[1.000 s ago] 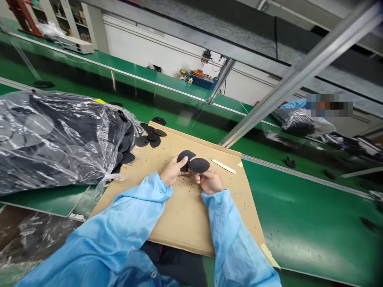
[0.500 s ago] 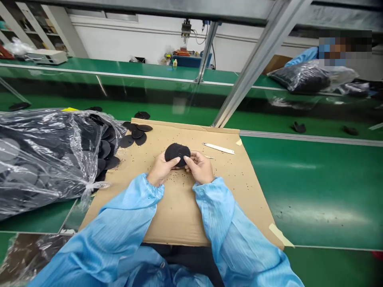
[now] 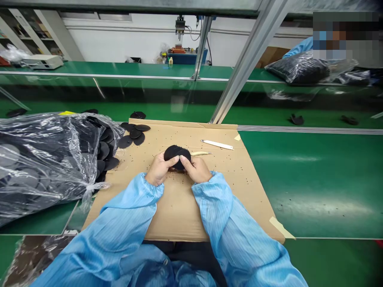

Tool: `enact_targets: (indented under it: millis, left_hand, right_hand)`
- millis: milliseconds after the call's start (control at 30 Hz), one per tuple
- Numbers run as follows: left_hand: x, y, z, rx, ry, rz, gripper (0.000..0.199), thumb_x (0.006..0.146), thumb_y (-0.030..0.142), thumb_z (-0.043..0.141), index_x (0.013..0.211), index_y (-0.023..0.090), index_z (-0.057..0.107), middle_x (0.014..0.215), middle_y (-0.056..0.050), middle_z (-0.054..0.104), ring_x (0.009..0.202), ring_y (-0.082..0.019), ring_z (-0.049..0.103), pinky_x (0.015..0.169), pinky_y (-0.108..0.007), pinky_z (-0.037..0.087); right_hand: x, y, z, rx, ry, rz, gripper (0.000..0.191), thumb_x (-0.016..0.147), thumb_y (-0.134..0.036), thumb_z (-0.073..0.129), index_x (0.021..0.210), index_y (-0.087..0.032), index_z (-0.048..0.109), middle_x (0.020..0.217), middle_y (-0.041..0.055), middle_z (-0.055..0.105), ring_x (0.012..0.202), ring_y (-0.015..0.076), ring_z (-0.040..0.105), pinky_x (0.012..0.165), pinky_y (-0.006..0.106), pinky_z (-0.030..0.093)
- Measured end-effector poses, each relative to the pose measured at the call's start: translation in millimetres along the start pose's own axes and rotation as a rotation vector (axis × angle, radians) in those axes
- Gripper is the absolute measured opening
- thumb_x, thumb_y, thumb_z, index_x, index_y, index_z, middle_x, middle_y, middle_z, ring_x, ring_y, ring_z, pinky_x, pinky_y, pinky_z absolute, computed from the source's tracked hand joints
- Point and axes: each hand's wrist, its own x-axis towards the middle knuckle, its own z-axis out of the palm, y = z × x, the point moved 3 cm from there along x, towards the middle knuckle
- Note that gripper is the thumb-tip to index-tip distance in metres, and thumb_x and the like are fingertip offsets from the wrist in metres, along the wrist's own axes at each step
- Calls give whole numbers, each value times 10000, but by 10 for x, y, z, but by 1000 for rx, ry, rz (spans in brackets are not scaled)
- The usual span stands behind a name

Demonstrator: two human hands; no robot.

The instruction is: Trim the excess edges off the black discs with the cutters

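Observation:
Above the middle of the cardboard sheet [image 3: 176, 207], both hands grip a black round disc [image 3: 175, 151] with lines across its face; it may be more than one disc. My left hand [image 3: 158, 168] is closed on its left side, the thumb on top. On the right side my right hand [image 3: 197, 168] is closed too, its thumb meeting the left one near the centre. The fingers underneath are hidden. Just beyond my right hand lies a slim cream-coloured tool [image 3: 201, 153], perhaps tweezers. Farther right is a white craft-knife-like tool [image 3: 217, 144]. Small black specks dot the cardboard.
A clear plastic bag [image 3: 50, 167] full of black discs bulges at the left. Several loose discs [image 3: 139, 137] lie at the cardboard's far left corner. A metal post [image 3: 239, 75] slants up behind. Green bench surface [image 3: 314, 179] stretches right. A person in blue is at the far right.
My right fingers have drawn in under the disc, and the thumbs have come closer together. More of the cream-coloured tool shows now. The whole view has shifted slightly.

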Motion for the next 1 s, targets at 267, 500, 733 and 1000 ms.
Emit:
enact_targets:
  millis: [267,500,733,1000]
  left_hand:
    - [-10,0,-8,31,-57,-41,370,609,274,827,906,127,662,817,-38,664,717,-133,590,641,-237,453]
    - [-20,31,38,-29,-114,-1,347,618,246,825,909,120,685,911,-60,690,885,-179,618,881,-325,461]
    - [-7,26,26,-24,-105,-1,373,603,259,835,913,114,686,892,-63,690,878,-192,621,890,-350,450]
    - [-6,21,27,-19,-140,21,349,623,256,823,909,120,678,920,-67,683,911,-207,611,892,-370,440]
  right_hand:
    - [0,-24,-27,12,-34,-75,510,895,-574,413,642,-169,590,594,33,573,634,170,555,559,252,379]
    - [8,-17,-34,81,-64,-88,501,883,-570,444,622,-167,588,577,30,572,664,172,574,545,234,387]
    - [-6,3,-6,149,-57,6,554,874,-612,442,574,-160,554,509,23,555,501,134,531,471,225,374]
    - [-11,-2,-24,159,-44,23,605,848,-641,473,488,-160,545,482,38,569,467,128,538,451,219,375]
